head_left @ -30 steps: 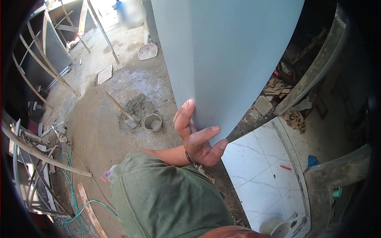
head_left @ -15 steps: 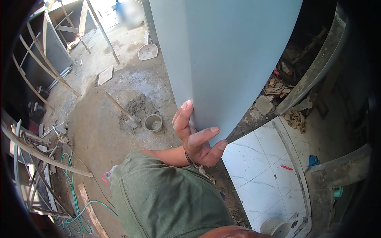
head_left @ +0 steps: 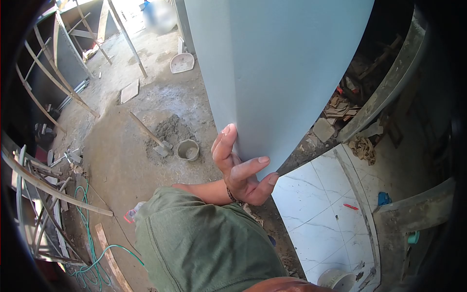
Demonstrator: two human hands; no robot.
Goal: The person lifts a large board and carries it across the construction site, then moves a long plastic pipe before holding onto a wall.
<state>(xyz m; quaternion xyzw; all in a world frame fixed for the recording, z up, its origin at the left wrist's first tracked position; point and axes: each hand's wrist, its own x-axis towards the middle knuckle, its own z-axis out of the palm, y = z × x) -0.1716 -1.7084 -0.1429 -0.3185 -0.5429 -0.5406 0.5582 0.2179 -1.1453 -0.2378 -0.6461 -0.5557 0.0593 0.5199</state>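
My left hand [head_left: 243, 173] is at the lower end of a smooth blue-grey panel [head_left: 277, 73], fingers spread and curved. One fingertip lies right at the panel's left edge; two other fingers point right across its lower tip. A dark bracelet circles the wrist. The forearm passes behind green cloth [head_left: 204, 238] that fills the lower middle. No tool shows in this hand. My right hand is out of view; a strip of bare skin shows at the bottom edge.
Left of the panel, a bucket [head_left: 188, 150] stands by a mortar heap [head_left: 172, 130] and a wooden-handled tool [head_left: 147, 130]. White tiles [head_left: 316, 194] bear a red marker-like item [head_left: 350, 206] and a pale bucket [head_left: 336, 279]. Poles [head_left: 63, 87] and a green hose [head_left: 87, 199] are at left.
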